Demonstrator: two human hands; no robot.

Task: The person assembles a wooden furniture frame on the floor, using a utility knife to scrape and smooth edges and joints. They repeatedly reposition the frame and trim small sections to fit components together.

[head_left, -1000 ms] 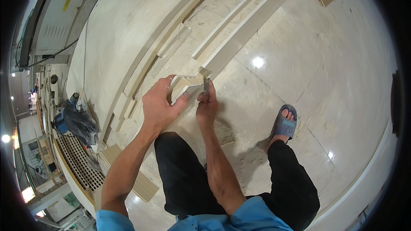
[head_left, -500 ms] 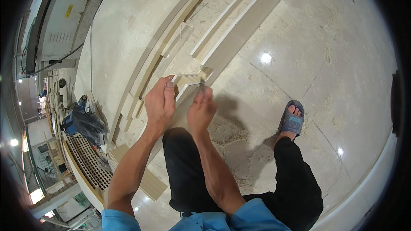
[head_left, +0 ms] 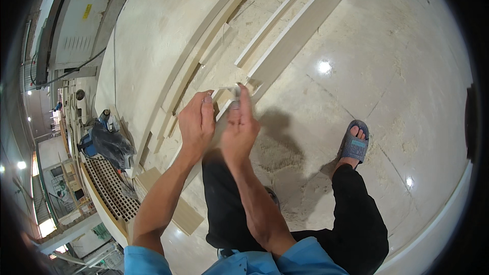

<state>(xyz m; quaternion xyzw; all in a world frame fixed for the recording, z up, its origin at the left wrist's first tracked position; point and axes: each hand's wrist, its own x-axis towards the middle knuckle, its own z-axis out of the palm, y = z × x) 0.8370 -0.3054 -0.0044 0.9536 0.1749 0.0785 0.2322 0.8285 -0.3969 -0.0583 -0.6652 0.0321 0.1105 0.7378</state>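
Note:
A long pale board (head_left: pixel 293 38) with a white edge runs from the far upper right down toward my knees, with a notch at its near part. My left hand (head_left: pixel 197 121) is closed at the notched part, thumb on top, gripping the board. Just right of it, my right hand (head_left: pixel 239 131) is closed, its forefinger stretched forward over the notch. A small greyish thing at its fingertips is smeared by motion, so its kind cannot be told. A thinner white-edged strip (head_left: pixel 277 18) lies alongside the board.
A large pale panel (head_left: pixel 147 35) fills the left, with wooden strips along its edge. Beyond stand a grey metal cabinet (head_left: pixel 76 20), a grid-like rack (head_left: pixel 109 186) and a blue tool with a dark bag (head_left: pixel 109 145). Sawdust covers the tiled floor (head_left: pixel 377 97); my slippered foot (head_left: pixel 354 142) rests there.
My right hand has shifted forward along the notch, its forefinger now extended. The left hand keeps its grip. The whole view has slid slightly to the right.

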